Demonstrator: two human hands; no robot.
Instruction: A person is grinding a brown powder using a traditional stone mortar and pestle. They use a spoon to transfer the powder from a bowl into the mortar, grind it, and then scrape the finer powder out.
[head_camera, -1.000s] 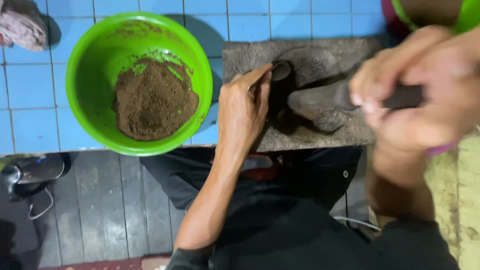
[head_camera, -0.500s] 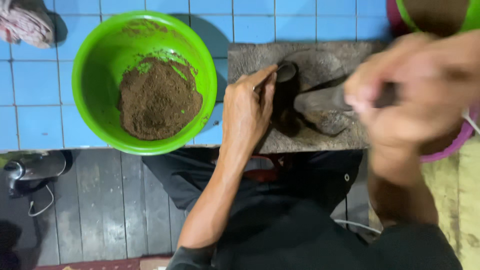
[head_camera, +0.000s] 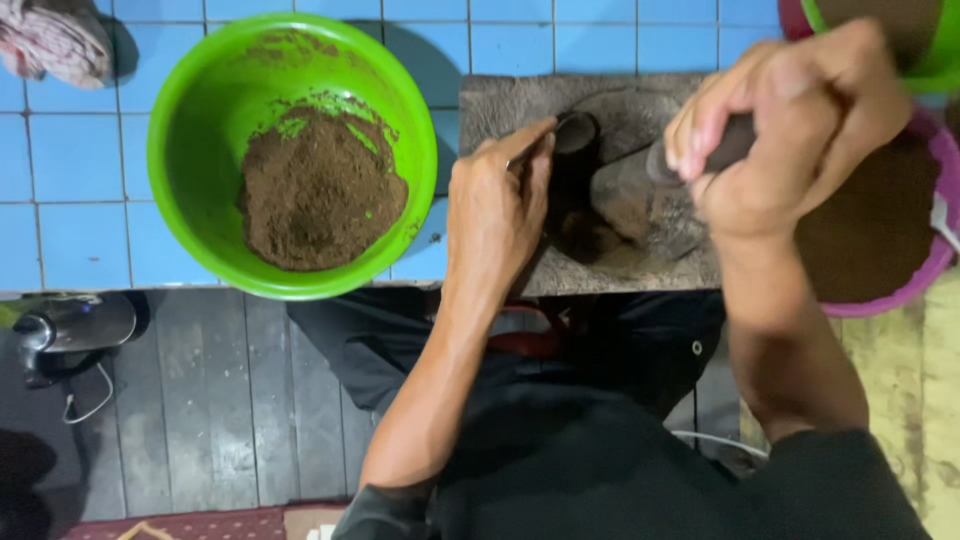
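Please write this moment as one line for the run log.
left hand: holds small dark cylinder on stone slab | right hand: grips dark handle | green bowl: brown powder

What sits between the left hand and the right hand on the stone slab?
In the head view, a dark cylindrical mould stands between the left hand and right hand, with a dark lump of material on the grey stone slab.
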